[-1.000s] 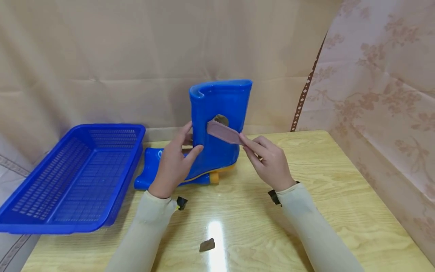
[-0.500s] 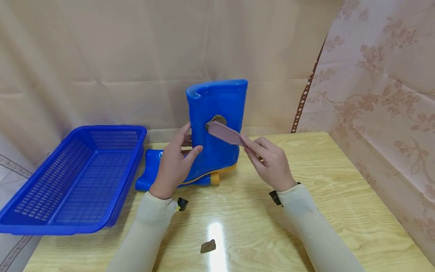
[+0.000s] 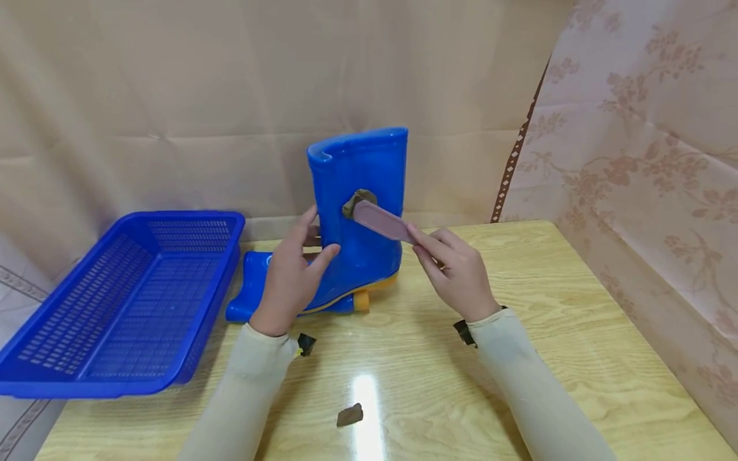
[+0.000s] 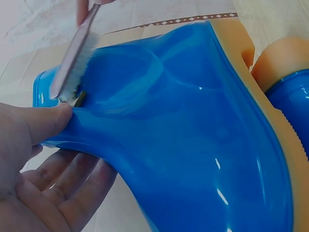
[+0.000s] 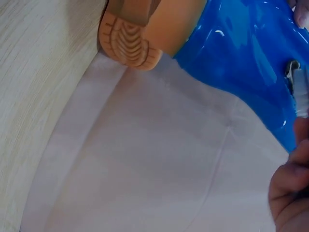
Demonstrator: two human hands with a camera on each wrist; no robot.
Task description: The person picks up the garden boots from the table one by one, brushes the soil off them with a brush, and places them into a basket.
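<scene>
A blue rain boot (image 3: 369, 256) with a yellow-orange sole stands upright, leaning a little left in the head view. My left hand (image 3: 288, 275) grips the front of its shaft, thumb on the near side and fingers behind, as the left wrist view shows. Between thumb and fingers, my right hand (image 3: 458, 278) pinches a pinkish brush (image 3: 382, 221). Its white bristles (image 4: 84, 58) press at a brown mud-like patch (image 3: 350, 206) on the shaft, partly hidden by the brush. Behind lies a second blue boot (image 3: 254, 285) on its side, its sole (image 5: 130, 43) visible in the right wrist view.
To the left is a blue plastic basket (image 3: 230, 256) with perforated walls. A small brown piece (image 3: 350, 415) lies on the wood-grain table (image 3: 553, 320) near the front. Beige cloth (image 3: 230, 96) hangs behind the table, and flowered cloth (image 3: 663, 160) on the right.
The boot's shaft has tipped to the left in my left hand. The brush has shifted slightly against the patch, and more of the patch's left side shows.
</scene>
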